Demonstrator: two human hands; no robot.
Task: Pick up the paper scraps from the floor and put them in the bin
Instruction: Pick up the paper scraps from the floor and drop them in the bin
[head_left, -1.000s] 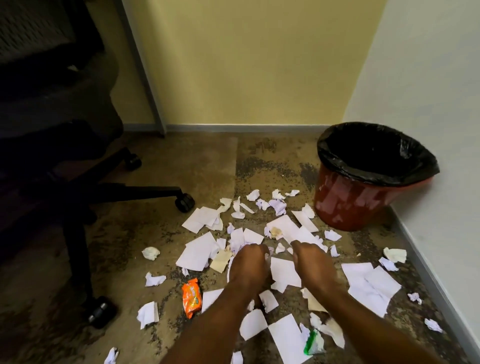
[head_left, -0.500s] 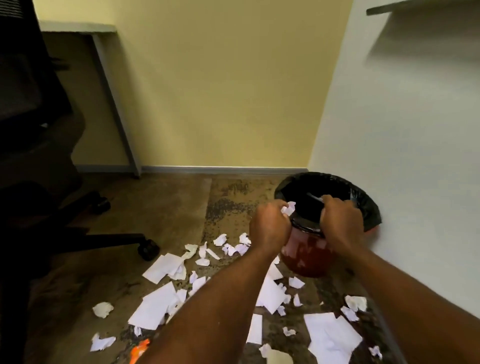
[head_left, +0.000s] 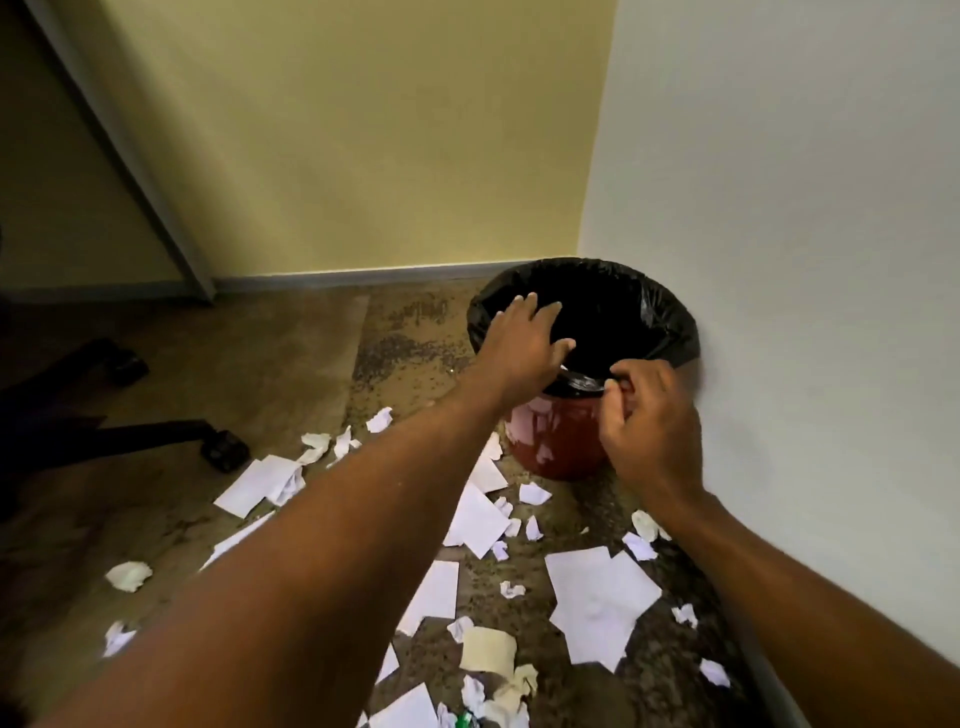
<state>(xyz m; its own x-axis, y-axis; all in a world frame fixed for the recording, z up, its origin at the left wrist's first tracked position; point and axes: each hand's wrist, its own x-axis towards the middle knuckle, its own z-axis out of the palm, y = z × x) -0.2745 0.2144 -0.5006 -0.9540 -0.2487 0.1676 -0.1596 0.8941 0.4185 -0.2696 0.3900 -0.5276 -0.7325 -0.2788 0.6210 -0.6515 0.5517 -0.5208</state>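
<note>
Left hand (head_left: 524, 348): fingers (head_left: 522, 312) now spread wide and empty over the bin (head_left: 670, 332) mouth; half a second ago they gripped a scrap (presumably dropped in). Right hand (head_left: 649, 421): fingers curled at the near rim, contents undeterminable. Many scraps (head_left: 597, 597) remain on the floor near the bin. No legible writing.

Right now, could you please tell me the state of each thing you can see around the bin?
bin, upright, mouth open, black liner fitted.
left hand, open, fingers spread above the bin's mouth.
right hand, fingers curled at the bin's near rim; contents hidden.
paper scraps, many lying loose on the floor.
chair, standing at the left, untouched.
</note>
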